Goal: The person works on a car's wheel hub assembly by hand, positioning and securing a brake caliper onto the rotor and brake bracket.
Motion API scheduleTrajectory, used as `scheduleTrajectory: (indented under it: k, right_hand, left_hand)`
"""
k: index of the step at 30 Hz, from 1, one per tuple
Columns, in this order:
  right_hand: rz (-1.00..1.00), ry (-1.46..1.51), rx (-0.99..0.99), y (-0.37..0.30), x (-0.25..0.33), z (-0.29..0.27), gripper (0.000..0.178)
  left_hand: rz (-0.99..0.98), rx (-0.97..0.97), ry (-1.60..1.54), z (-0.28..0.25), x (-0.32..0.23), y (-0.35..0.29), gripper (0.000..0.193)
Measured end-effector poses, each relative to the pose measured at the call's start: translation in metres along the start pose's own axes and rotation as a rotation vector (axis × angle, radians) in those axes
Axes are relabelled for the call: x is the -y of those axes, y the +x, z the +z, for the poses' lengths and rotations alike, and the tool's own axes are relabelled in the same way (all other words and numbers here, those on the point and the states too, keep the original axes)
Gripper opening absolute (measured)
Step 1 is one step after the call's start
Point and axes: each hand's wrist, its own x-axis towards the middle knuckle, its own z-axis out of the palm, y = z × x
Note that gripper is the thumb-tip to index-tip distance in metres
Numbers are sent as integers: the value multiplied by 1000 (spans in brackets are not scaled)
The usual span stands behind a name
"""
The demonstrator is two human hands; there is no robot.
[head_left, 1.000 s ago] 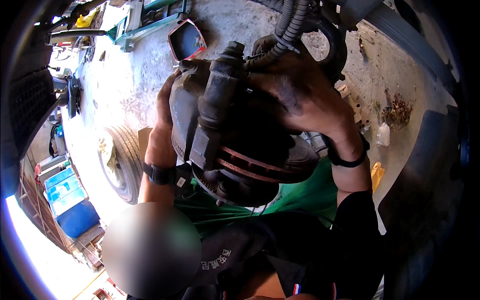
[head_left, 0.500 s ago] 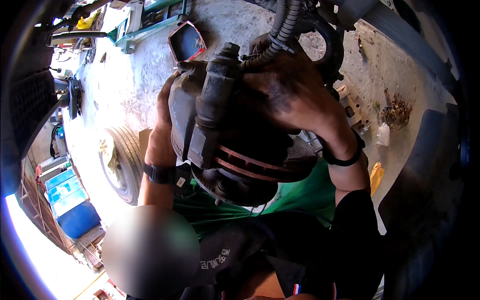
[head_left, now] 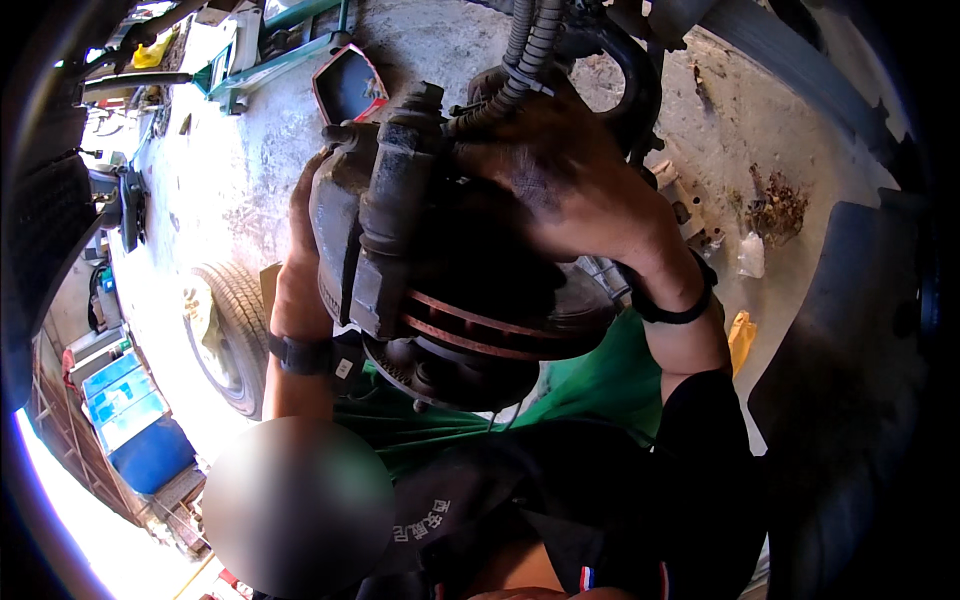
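Note:
A dark, grimy brake caliper (head_left: 382,200) sits over a brake disc (head_left: 480,325) with a rusty edge, right in front of me. My left hand (head_left: 306,215) lies along the caliper's left side, curled round it; its fingertips are out of sight behind the metal. On the other side, my right hand (head_left: 560,175), blackened with grime, bends in behind the caliper beneath a ribbed hose (head_left: 535,45). Its fingers are curled, and whatever they hold is hidden in shadow. Below the disc protrudes the wheel hub (head_left: 450,375), with a stud showing.
A tyre (head_left: 235,320) on its wheel stands on the floor at left, near a blue box (head_left: 145,430). A red-rimmed tray (head_left: 348,88) lies beyond the caliper, beside a green metal frame (head_left: 275,60). Dry debris (head_left: 775,210) litters the right floor. A dark curved panel (head_left: 830,330) borders the right.
The whole view has shifted slightly, so the caliper and surroundings appear further left. Both hands keep nearly the same places against the caliper.

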Motion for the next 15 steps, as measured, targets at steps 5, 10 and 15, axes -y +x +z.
scheduleTrajectory:
  k: [5, 10, 15]
  right_hand:
    - [52, -37, -40, 5, 6, 4, 29]
    - [22, 12, -56, 4, 6, 0, 18]
    - [48, -11, -17, 10, 7, 3, 23]
  left_hand:
    - [94, 34, 38, -3, 10, -3, 72]
    - [-262, 51, -394, -12, 13, 12, 63]
    - [-200, 98, -609, -1, 9, 6, 45]
